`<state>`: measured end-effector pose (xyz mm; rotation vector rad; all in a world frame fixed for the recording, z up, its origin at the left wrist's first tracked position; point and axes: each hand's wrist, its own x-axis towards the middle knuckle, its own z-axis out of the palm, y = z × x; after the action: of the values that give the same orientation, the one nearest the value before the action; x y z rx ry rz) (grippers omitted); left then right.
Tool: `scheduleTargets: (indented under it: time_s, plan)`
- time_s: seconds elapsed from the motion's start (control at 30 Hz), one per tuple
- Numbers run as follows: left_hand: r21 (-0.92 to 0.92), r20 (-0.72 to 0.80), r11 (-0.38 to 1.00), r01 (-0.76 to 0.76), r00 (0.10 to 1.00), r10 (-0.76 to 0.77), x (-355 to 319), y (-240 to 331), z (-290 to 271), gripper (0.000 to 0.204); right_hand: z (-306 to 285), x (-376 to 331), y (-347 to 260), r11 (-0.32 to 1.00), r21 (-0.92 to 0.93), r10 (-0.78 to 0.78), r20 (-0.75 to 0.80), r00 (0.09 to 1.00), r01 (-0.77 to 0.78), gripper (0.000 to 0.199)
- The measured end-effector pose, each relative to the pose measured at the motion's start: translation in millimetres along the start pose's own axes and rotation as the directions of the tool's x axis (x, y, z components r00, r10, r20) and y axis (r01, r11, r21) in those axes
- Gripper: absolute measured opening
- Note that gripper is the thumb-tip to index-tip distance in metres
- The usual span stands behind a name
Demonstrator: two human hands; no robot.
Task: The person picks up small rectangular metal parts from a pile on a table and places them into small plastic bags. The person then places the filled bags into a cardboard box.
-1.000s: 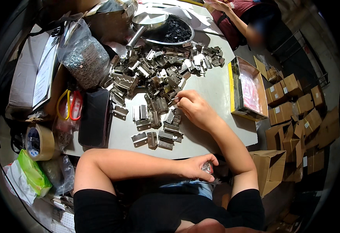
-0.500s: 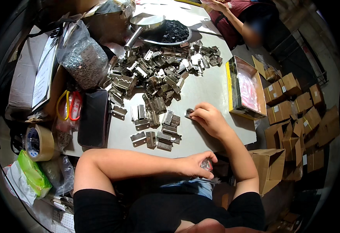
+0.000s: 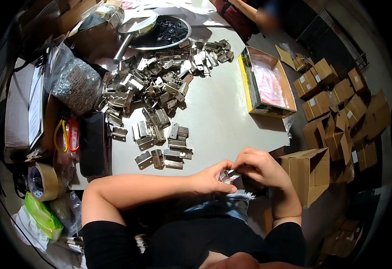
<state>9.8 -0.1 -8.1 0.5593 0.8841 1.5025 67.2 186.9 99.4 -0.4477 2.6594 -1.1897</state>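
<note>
Metal bracket (image 3: 228, 176), small, pinched between both hands just off the near table edge (image 3: 232, 148), above the lap. Left hand (image 3: 211, 178) fingertips clamp one end, right hand (image 3: 259, 167) curls over the other. Loose pile of same brackets (image 3: 160, 89) on table, well apart. Open yellow-rimmed box (image 3: 267, 85) to the right; tape roll (image 3: 41, 181) far left.

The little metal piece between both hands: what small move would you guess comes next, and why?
Probably slipping it into the small clear bag. The left hand and right hand meet at the table edge, pinching bag and piece together; more metal brackets wait nearby.
</note>
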Motion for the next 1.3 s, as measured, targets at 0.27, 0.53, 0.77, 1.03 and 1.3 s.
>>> scheduleTargets:
  time_s: [0.27,0.53,0.77,1.03,1.3]
  plan:
    - [0.354,0.018,0.903,-0.245,0.967,0.255,1.8,-2.2,0.6,0.055,11.1,1.9,-10.8,0.994,0.097,0.055,0.007,0.998,-0.055,0.016]
    - [0.187,-0.016,0.94,-0.286,0.956,0.294,-1.2,17.1,3.6,0.064,5.6,-2.0,-13.0,0.997,0.0,-0.079,-0.062,0.995,0.079,0.014]
    - [0.239,-0.076,0.897,-0.372,0.914,0.4,-0.6,26.8,0.5,0.083,5.5,1.7,-18.7,0.973,-0.149,-0.198,-0.17,0.965,0.174,0.016]
    - [0.731,-0.242,0.635,-0.249,0.776,0.583,3.0,35.6,-6.5,0.039,-0.8,17.5,-9.8,0.943,-0.284,-0.272,-0.353,0.895,0.174,0.015]
    - [0.484,-0.36,0.729,-0.484,0.649,0.67,5.7,17.3,-10.3,0.019,7.4,18.4,21.8,0.997,-0.03,-0.081,-0.355,0.931,0.075,0.016]
